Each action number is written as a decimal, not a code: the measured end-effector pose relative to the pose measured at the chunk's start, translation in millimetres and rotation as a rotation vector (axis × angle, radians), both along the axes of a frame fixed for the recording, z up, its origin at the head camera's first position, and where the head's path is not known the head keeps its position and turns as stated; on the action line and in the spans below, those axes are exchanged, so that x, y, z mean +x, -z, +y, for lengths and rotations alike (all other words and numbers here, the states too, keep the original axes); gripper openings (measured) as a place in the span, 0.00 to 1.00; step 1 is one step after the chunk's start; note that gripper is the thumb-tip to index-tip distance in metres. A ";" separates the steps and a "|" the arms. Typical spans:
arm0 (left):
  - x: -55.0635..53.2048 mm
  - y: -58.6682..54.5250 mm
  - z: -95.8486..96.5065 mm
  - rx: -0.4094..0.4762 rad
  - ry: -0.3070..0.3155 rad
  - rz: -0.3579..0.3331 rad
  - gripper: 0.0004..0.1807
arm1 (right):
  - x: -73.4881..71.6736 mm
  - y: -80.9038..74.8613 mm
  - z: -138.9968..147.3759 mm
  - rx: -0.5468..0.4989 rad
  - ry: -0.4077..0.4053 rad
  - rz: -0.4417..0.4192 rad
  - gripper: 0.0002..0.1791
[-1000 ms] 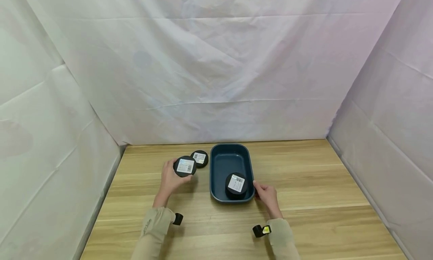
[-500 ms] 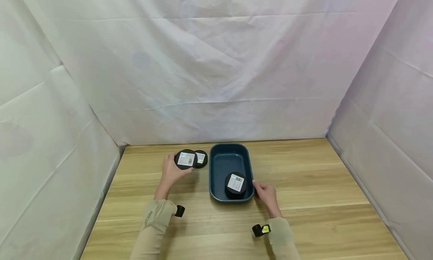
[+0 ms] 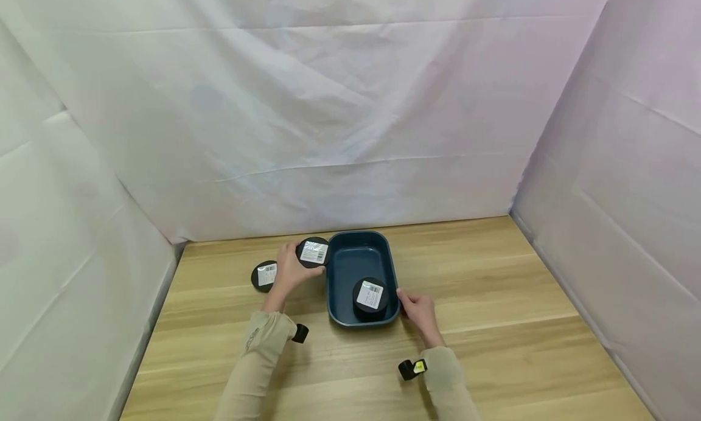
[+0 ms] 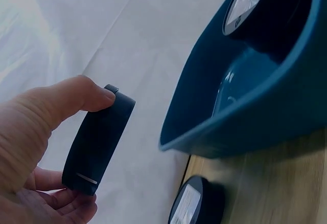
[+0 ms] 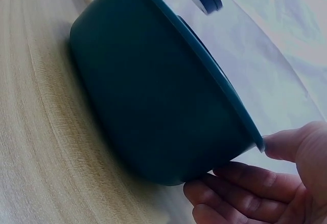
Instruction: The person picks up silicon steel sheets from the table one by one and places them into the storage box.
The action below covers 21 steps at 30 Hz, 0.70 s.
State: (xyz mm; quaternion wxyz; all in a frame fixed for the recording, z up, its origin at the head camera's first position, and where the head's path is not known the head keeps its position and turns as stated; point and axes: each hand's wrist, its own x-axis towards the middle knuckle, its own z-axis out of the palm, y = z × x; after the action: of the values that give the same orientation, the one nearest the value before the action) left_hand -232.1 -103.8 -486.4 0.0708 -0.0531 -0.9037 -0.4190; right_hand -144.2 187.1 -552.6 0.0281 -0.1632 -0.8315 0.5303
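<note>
My left hand (image 3: 292,269) grips a flat round black container (image 3: 314,252) with a white barcode label, thumb on one edge and fingers on the other. In the left wrist view that container (image 4: 97,139) is held off the table, apart from the dark blue tub (image 4: 245,121). My right hand (image 3: 418,308) pinches the near right corner of the tub, thumb at its rim (image 5: 240,114) and fingers under it. Inside the tub, at its near end, sits a black labelled container (image 3: 370,298); whether it is a stack is unclear. Another labelled container (image 3: 264,276) lies left of my left hand.
The wooden table (image 3: 520,311) spreads out to both sides of the tub and in front of it. White cloth walls (image 3: 296,135) close off the back and both sides. A black wrist camera (image 3: 300,333) juts from the left sleeve.
My left hand has moved right with a container, up to the tub's left rim. The loose container now shows left of that hand instead of right. The view has shifted slightly; the right hand keeps its hold.
</note>
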 end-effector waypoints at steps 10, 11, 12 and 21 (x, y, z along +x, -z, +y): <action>-9.6 3.6 31.7 0.016 0.075 -0.049 0.44 | 8.7 4.3 -1.6 0.008 0.014 0.022 0.26; -10.4 3.1 34.6 0.017 0.084 -0.054 0.45 | 9.4 5.9 -1.8 0.001 0.011 0.047 0.26; -11.3 2.5 37.2 0.012 0.092 -0.058 0.45 | 10.1 6.3 -2.5 -0.016 0.011 0.062 0.26; -18.8 5.4 45.6 -0.043 0.127 -0.077 0.46 | 5.4 3.5 -19.0 -0.014 -0.036 0.124 0.25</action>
State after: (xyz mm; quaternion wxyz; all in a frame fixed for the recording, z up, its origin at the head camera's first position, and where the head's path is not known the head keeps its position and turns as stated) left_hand -250.9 -58.1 -491.8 0.0079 -0.0957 -0.9094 -0.4048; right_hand -138.9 168.1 -556.1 0.0690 -0.1154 -0.8270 0.5458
